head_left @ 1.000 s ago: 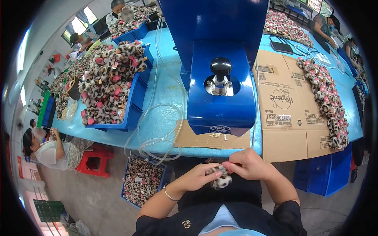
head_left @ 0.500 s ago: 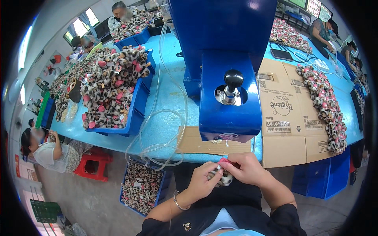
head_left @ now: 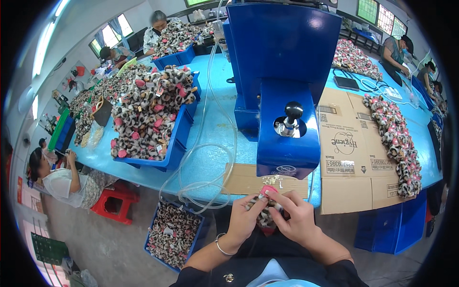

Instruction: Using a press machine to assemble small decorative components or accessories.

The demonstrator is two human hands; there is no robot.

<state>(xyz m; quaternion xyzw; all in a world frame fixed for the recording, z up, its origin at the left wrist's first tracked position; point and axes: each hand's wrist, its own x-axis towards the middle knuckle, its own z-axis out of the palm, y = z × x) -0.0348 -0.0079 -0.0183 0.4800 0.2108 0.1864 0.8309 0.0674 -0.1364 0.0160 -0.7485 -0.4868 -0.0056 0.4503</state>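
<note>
Between my two hands is a small spotted plush piece (head_left: 264, 219), with black, white and brown fur and a pink patch at its upper end. My left hand (head_left: 243, 221) is closed on its left side, thumb and fingers near the pink patch. On the other side, the bent fingers of my right hand (head_left: 297, 217) press into the fur. Both hands are just off the table's near edge, in front of a blue press-like machine (head_left: 288, 148) with a black knob on top. Part of the plush is covered by my fingers.
A blue crate (head_left: 174, 152) heaped with similar plush stands on the left; another crate (head_left: 190, 253) is below. Clear tubing (head_left: 203, 146) loops over the light-blue table (head_left: 215, 105). Flattened cardboard (head_left: 351, 162) and a row of plush (head_left: 393, 138) lie right. Several people work around.
The whole view has shifted, so the scene sits lower and further right. My right hand has moved from the plush's pink end down onto its furry side, its fingers now more spread.
</note>
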